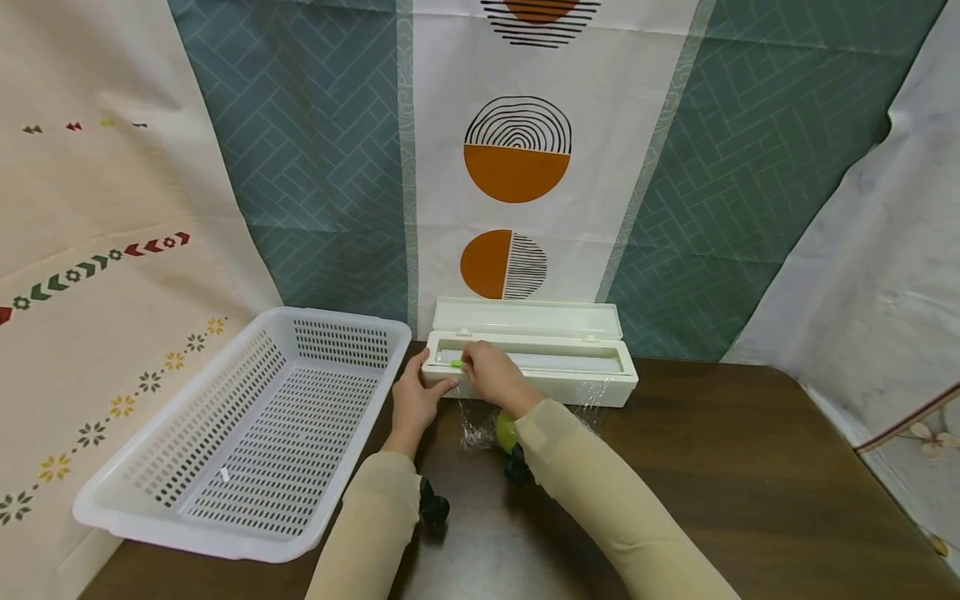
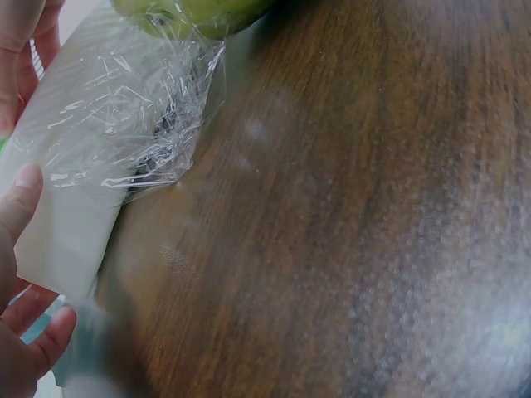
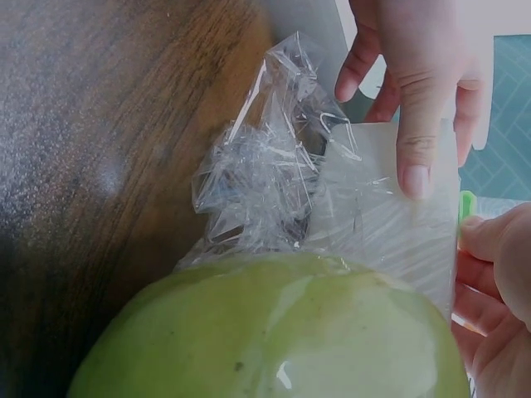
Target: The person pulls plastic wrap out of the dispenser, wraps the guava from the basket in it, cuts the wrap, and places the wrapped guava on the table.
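A white cling film dispenser (image 1: 551,389) stands on the table with its lid (image 1: 525,318) raised and a pale roll (image 1: 570,362) inside. My left hand (image 1: 415,404) grips its left end, thumb on the front face and fingers around the side. Near that end, my right hand (image 1: 493,377) pinches a small green slide cutter (image 3: 467,207) at the box's front edge. Clear cling film (image 3: 265,174) hangs crumpled down the front face onto the table. A round green fruit (image 3: 265,340) lies against the film before the box, partly hidden by the right forearm in the head view.
A white perforated plastic basket (image 1: 300,425) stands to the left, with a small white scrap (image 1: 224,474) in it. Patterned cloth (image 1: 322,167) hangs behind the dark wooden table (image 1: 750,475).
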Available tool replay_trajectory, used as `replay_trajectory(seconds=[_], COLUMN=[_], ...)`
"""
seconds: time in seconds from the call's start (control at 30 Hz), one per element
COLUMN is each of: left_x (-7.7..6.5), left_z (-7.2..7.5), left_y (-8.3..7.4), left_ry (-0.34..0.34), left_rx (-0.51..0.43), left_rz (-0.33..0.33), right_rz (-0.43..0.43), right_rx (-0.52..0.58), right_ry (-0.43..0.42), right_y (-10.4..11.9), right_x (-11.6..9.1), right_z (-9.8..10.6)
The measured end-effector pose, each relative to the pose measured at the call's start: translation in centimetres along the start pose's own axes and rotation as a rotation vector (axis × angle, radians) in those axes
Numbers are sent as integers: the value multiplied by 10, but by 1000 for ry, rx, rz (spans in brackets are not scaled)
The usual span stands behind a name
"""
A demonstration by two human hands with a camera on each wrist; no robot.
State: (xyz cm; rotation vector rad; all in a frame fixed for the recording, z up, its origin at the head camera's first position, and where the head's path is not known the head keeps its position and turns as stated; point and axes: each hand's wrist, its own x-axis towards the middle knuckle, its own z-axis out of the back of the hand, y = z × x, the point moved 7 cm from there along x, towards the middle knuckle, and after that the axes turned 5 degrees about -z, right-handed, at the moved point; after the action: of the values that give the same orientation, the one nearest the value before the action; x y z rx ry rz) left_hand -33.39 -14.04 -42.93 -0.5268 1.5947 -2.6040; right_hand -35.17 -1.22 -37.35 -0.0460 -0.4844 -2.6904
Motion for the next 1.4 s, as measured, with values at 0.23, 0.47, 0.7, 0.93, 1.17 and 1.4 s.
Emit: replay_trajectory(seconds=[0.23,0.47,0.7,0.93,1.17,1.4], left_x=[1,0,0,1,1,1], left_z=[0,-1,-1,-1,-1,-2], left_y=[1,1,2,2,2,2], left_ry=[0,8,3,0,3,15], left_rx=[-1,1,-9,-6,9,-8], left_rz=[1,7,6,3,-6,-2], right_rz=[1,2,8,20,25,27], right_rx=[10,0,19,6,15,12], right_ry=[4,-6,-7,-25,-24,-28], right_y=[-1,-3,-2,-4,-5,-6], right_x=[-1,-1,-3,-4,-5,-6], right_z=[0,1,3,5,6,6])
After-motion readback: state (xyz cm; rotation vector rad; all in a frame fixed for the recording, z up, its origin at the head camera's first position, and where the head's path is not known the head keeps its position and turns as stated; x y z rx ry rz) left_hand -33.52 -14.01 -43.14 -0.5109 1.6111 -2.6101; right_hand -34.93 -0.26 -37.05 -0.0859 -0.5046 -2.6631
